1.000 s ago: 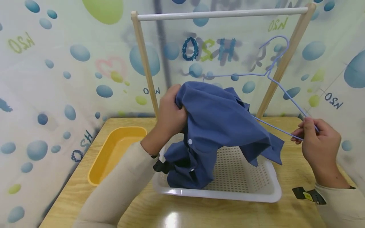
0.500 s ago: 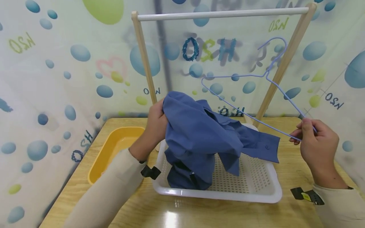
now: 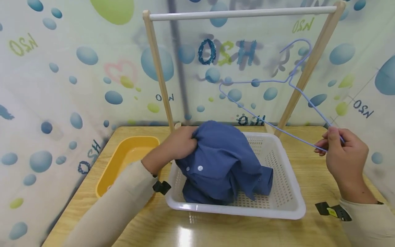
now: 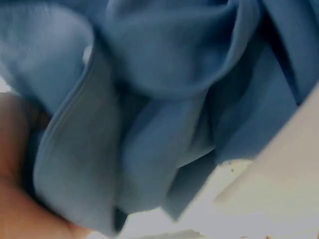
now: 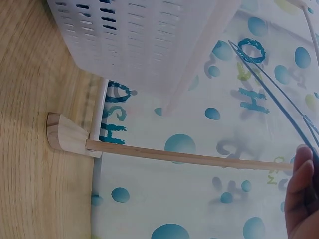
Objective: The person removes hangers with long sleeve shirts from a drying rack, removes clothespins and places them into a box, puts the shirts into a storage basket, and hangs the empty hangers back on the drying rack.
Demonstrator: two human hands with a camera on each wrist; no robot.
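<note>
A crumpled blue button-up shirt [image 3: 225, 154] hangs from my left hand [image 3: 182, 142], whose fingers grip a bunch of its cloth. Most of the shirt lies low in a white perforated basket [image 3: 290, 178], and one cuff rests on the basket floor. In the left wrist view, folds of the shirt [image 4: 164, 99] fill the frame, with part of the hand at the left edge. Out to the right, my right hand [image 3: 347, 156] pinches one end of a light-blue wire hanger [image 3: 256, 82]. The hanger's hook points up, clear of the shirt.
Behind the basket stands a wooden rack with a white rail [image 3: 240, 13]. A yellow tray [image 3: 114, 164] sits on the wooden table [image 3: 191, 230] to the left, partly behind my left sleeve. A patterned curtain [image 3: 77, 103] closes off the back.
My left hand has moved down and somewhat left, lowering the shirt from in front of the hanger into the basket. My right hand and the hanger have stayed nearly still.
</note>
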